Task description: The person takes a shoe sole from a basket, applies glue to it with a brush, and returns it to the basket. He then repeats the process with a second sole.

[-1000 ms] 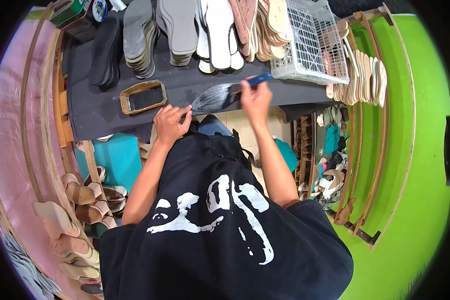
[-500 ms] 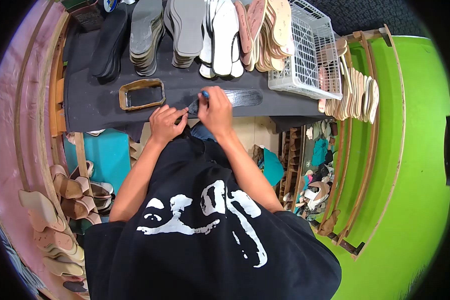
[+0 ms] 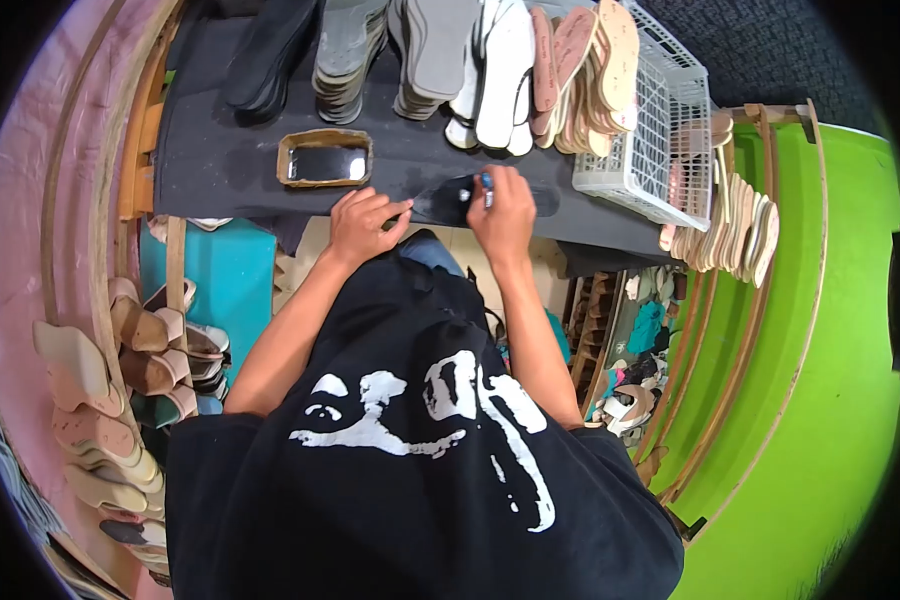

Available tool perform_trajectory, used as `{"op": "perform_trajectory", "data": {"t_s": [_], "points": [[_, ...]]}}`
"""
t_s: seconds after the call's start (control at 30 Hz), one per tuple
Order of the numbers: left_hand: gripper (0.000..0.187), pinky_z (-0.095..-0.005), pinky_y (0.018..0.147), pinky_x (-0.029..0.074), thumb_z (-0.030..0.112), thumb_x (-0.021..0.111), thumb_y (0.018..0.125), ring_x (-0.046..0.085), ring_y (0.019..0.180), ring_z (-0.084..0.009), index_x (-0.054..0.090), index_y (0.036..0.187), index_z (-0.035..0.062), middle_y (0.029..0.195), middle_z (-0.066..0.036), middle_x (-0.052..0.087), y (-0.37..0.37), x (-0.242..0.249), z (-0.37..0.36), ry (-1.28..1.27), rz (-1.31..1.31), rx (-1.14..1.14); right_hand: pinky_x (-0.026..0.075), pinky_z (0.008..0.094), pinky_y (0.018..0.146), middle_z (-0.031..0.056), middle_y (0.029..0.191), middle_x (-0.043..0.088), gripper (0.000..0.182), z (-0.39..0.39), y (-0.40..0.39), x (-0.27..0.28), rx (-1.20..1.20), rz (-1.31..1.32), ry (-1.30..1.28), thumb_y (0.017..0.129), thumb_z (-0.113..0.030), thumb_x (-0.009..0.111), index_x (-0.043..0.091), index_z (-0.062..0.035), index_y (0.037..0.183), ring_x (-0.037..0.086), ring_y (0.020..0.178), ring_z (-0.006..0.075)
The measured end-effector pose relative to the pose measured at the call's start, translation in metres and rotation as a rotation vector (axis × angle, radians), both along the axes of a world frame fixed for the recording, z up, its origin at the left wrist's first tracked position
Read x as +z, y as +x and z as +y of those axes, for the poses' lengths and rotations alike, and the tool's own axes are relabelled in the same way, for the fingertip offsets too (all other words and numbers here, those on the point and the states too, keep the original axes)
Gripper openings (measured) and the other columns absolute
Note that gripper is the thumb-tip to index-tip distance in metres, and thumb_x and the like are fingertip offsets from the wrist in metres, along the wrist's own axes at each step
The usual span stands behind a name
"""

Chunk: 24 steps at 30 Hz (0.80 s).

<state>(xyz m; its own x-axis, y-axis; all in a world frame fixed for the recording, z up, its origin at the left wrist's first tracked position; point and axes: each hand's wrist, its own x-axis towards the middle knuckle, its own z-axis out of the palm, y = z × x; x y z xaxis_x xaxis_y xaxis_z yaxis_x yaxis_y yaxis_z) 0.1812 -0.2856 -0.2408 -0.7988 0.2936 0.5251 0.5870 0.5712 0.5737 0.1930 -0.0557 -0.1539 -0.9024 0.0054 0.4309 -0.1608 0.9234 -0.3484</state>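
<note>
Since the half-second-earlier frame, the right hand (image 3: 503, 212) has travelled back along the dark, glossy, sole-shaped insole (image 3: 470, 200) towards its middle, and the blue-handled brush (image 3: 487, 183) has gone with it; the head camera has also tilted, so the whole bench sits lower in view.

Condition now: the insole lies flat on the black cloth-covered workbench (image 3: 220, 165), close to its near edge. The right hand is closed around the brush handle, bristle end hidden against the insole. The left hand (image 3: 367, 222) has its fingers (image 3: 395, 212) curled narrow and pressed on the insole's left tip, pinning it. A shallow brown rectangular tray with a dark wet-looking pool (image 3: 324, 160) sits just left of the work, apart from both hands.

Risks, as judged:
- The insole is held at one tip only; a hard stroke away from that tip could swing it or push it off the near edge.
- The left fingertips lie in the brush's path; a stroke carried too far would smear them.
- The upright stacks of grey, white and tan soles (image 3: 490, 70) stand near behind; an overshoot could mark or topple them.
- The white plastic mesh basket (image 3: 660, 120) stands near the right elbow's sweep
</note>
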Motion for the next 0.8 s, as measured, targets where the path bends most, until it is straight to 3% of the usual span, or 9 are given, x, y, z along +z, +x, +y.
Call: {"op": "perform_trajectory", "data": {"t_s": [0.07, 0.27, 0.4, 0.47, 0.57, 0.6, 0.67, 0.73, 0.8], "points": [[0.013, -0.0359, 0.059, 0.045, 0.02, 0.087, 0.083, 0.055, 0.063, -0.0197, 0.088, 0.095, 0.0189, 0.064, 0.002, 0.054, -0.002, 0.0, 0.001, 0.02, 0.033, -0.013, 0.054, 0.0511, 0.077, 0.0146, 0.096, 0.064, 0.032, -0.031, 0.006, -0.002, 0.094, -0.047, -0.134, 0.078, 0.004, 0.071, 0.067, -0.0038, 0.109, 0.064, 0.091, 0.0402], [0.013, -0.0358, 0.06, 0.044, 0.02, 0.087, 0.081, 0.054, 0.062, -0.0195, 0.088, 0.094, 0.0193, 0.063, 0.002, 0.054, -0.001, 0.001, 0.001, -0.002, 0.009, -0.009, 0.06, 0.0399, 0.07, 0.0139, 0.09, 0.073, 0.015, -0.037, 0.02, -0.009, 0.071, -0.082, -0.51, 0.091, -0.002, 0.079, 0.07, -0.0018, 0.103, 0.074, 0.077, 0.0317], [0.011, -0.0356, 0.059, 0.043, 0.019, 0.087, 0.081, 0.053, 0.062, -0.0197, 0.087, 0.093, 0.0175, 0.063, 0.001, 0.054, -0.001, 0.004, 0.004, -0.004, 0.002, -0.004, 0.06, 0.033, 0.07, 0.0141, 0.087, 0.078, 0.011, 0.032, 0.03, -0.026, -0.301, -0.127, -0.668, 0.099, -0.006, 0.077, 0.072, 0.0013, 0.105, 0.076, 0.075, 0.0177], [0.011, -0.0356, 0.059, 0.043, 0.019, 0.086, 0.081, 0.053, 0.062, -0.0198, 0.087, 0.092, 0.017, 0.063, 0.001, 0.054, 0.001, 0.004, 0.002, -0.02, 0.003, -0.009, 0.059, 0.0334, 0.069, 0.0136, 0.085, 0.076, 0.012, 0.071, 0.028, -0.035, -0.367, 0.01, -0.708, 0.099, -0.006, 0.077, 0.072, 0.0011, 0.107, 0.074, 0.072, 0.0203], [0.014, -0.0358, 0.061, 0.045, 0.021, 0.086, 0.081, 0.058, 0.066, -0.0196, 0.088, 0.094, 0.0184, 0.068, 0.003, 0.06, 0.0, 0.002, 0.002, -0.072, -0.024, -0.009, 0.057, 0.0421, 0.074, 0.0161, 0.093, 0.07, 0.012, 0.094, 0.024, -0.014, -0.376, 0.093, -0.261, 0.093, -0.002, 0.075, 0.07, -0.0008, 0.104, 0.07, 0.08, 0.0339], [0.013, -0.0358, 0.061, 0.045, 0.02, 0.086, 0.081, 0.058, 0.066, -0.0197, 0.087, 0.093, 0.0182, 0.068, 0.003, 0.06, 0.0, 0.002, 0.002, -0.061, -0.021, -0.002, 0.057, 0.0421, 0.074, 0.0161, 0.093, 0.07, 0.012, 0.09, 0.025, -0.014, -0.381, 0.092, -0.263, 0.093, -0.002, 0.075, 0.07, -0.0008, 0.104, 0.07, 0.08, 0.0339], [0.013, -0.0359, 0.061, 0.044, 0.02, 0.086, 0.08, 0.057, 0.066, -0.0198, 0.087, 0.093, 0.018, 0.068, 0.003, 0.061, 0.001, 0.002, 0.004, -0.047, -0.021, -0.008, 0.056, 0.0465, 0.077, 0.0161, 0.094, 0.068, 0.019, 0.069, 0.027, -0.011, -0.199, 0.038, 0.13, 0.087, 0.0, 0.075, 0.068, -0.0016, 0.105, 0.067, 0.085, 0.0368], [0.012, -0.036, 0.061, 0.044, 0.019, 0.086, 0.079, 0.057, 0.066, -0.02, 0.086, 0.091, 0.0176, 0.068, 0.002, 0.061, 0.0, 0.002, 0.004, -0.052, -0.019, -0.006, 0.054, 0.0486, 0.079, 0.0151, 0.093, 0.066, 0.027, 0.034, 0.025, -0.012, -0.069, 0.031, 0.037, 0.081, 0.001, 0.075, 0.066, -0.0025, 0.106, 0.065, 0.086, 0.0368], [0.013, -0.0362, 0.06, 0.042, 0.019, 0.086, 0.08, 0.054, 0.063, -0.0201, 0.086, 0.093, 0.0174, 0.066, 0.002, 0.057, -0.001, 0.002, 0.004, -0.047, -0.015, -0.021, 0.056, 0.0468, 0.078, 0.0152, 0.093, 0.069, 0.021, -0.008, 0.024, -0.006, 0.069, 0.021, -0.207, 0.085, 0.0, 0.077, 0.067, -0.0019, 0.103, 0.068, 0.086, 0.0379]]}}
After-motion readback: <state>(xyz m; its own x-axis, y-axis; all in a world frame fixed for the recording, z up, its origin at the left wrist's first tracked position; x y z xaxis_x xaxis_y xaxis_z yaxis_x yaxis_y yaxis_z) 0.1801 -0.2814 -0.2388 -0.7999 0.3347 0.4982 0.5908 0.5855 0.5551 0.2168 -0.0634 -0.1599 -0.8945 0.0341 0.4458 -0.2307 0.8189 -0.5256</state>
